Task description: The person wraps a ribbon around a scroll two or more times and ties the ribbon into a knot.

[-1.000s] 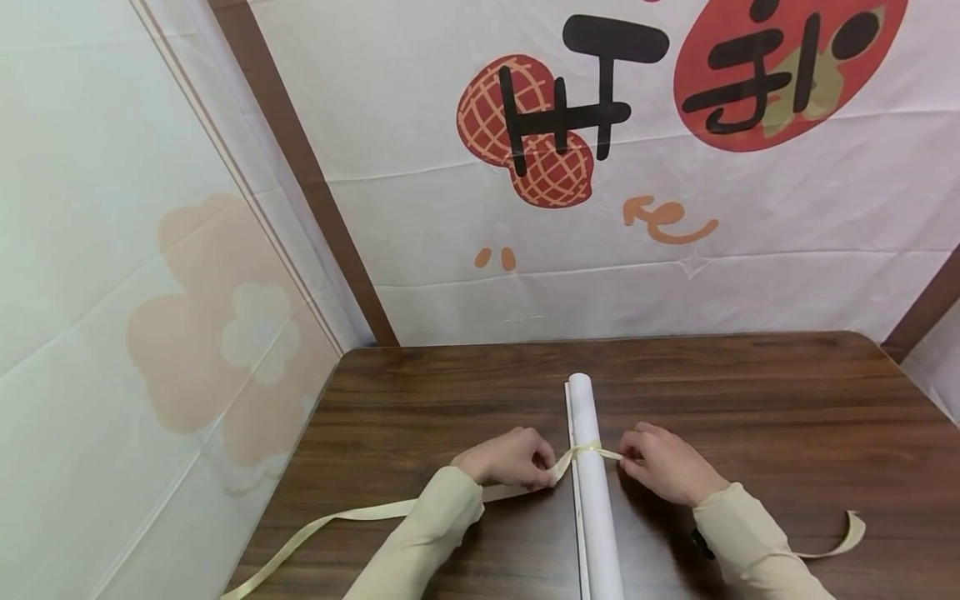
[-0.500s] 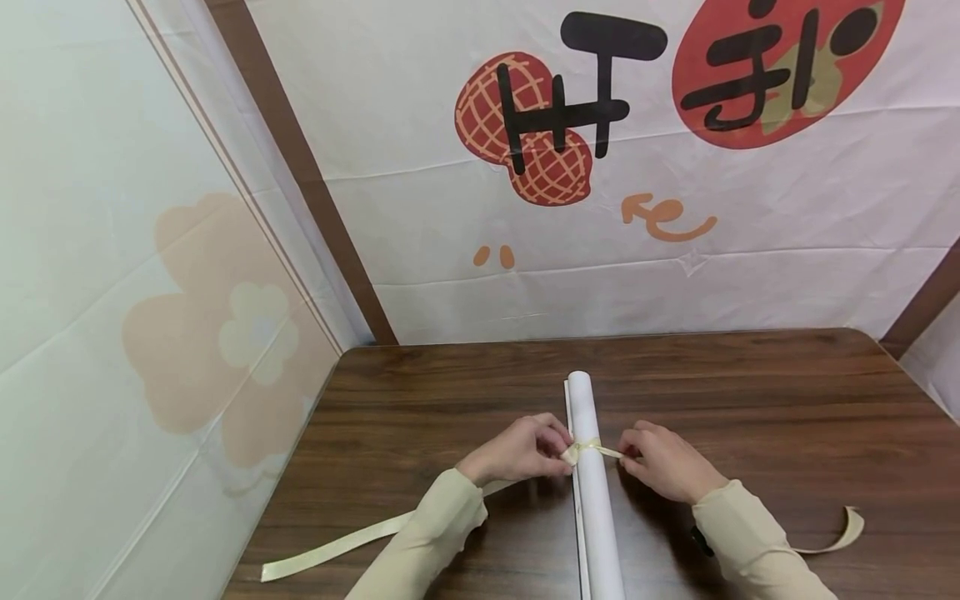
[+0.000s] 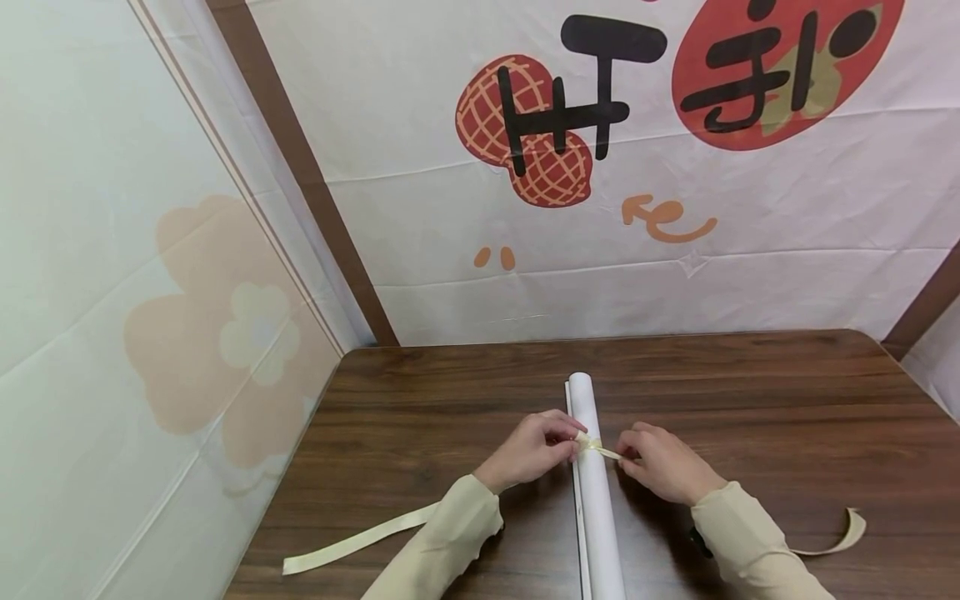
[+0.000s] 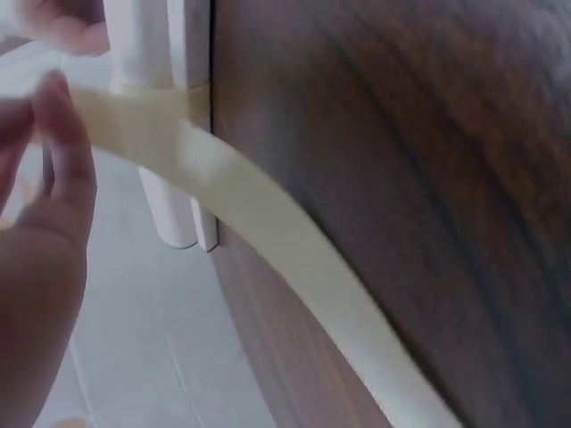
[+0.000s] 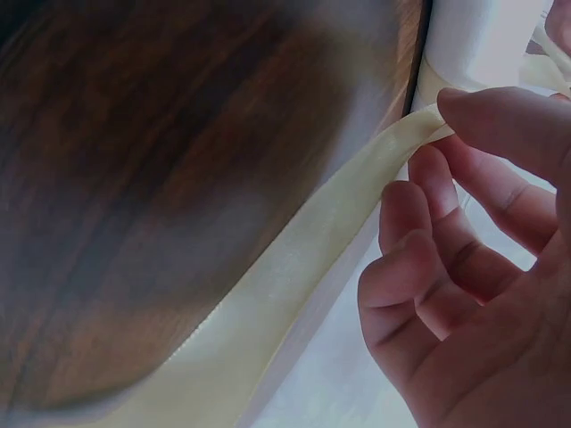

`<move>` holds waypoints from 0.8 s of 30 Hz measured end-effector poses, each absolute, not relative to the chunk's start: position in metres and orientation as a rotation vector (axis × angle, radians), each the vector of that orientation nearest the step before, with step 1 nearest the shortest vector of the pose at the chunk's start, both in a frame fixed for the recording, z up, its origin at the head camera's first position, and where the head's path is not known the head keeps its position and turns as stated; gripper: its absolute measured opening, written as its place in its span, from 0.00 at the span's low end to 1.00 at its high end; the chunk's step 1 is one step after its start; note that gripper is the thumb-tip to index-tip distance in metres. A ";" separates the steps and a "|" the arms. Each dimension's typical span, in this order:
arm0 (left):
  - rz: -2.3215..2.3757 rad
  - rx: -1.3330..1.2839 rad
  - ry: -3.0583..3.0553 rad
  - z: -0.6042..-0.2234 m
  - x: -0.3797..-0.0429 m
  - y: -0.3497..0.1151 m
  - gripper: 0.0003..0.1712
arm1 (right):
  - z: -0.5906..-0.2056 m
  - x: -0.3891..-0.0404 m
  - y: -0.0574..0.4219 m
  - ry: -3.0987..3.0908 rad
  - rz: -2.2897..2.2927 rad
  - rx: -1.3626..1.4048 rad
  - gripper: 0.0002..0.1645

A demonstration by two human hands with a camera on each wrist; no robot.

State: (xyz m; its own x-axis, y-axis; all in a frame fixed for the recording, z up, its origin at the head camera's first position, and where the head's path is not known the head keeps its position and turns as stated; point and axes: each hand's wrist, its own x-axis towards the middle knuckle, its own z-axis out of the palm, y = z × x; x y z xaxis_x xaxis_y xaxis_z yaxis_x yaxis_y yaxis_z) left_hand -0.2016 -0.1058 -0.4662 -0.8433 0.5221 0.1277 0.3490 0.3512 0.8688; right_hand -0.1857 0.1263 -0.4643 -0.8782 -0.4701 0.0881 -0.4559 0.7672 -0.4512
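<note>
Where ribbon encircles white roll, pinching fingers

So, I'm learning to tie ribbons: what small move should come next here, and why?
Probably the left hand should bring its strand of ribbon toward the right hand, which should hold the other strand steady: the ribbon lies across the white roll, and each hand pinches a strand close to it.

I wear plain cream sleeves, cuffed behind my bare left hand and right hand; behind the latter, a black item partly shows.
</note>
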 end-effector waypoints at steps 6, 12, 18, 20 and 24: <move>1.572 0.699 2.546 -0.466 -0.200 -0.099 0.04 | -0.464 -0.184 0.127 2.923 -0.747 -0.799 0.05; 1.671 0.608 2.547 -0.467 -0.199 -0.093 0.08 | -0.464 -0.183 0.128 2.929 -0.752 -0.807 0.05; 1.571 0.614 2.666 -0.469 -0.200 -0.092 0.12 | -0.464 -0.184 0.127 3.005 -0.662 -0.694 0.06; 1.552 0.602 2.677 -0.469 -0.200 -0.092 0.08 | -0.463 -0.184 0.126 3.019 -0.643 -0.614 0.06; 1.538 0.587 2.703 -0.467 -0.199 -0.092 0.04 | -0.462 -0.185 0.125 3.031 -0.651 -0.475 0.05</move>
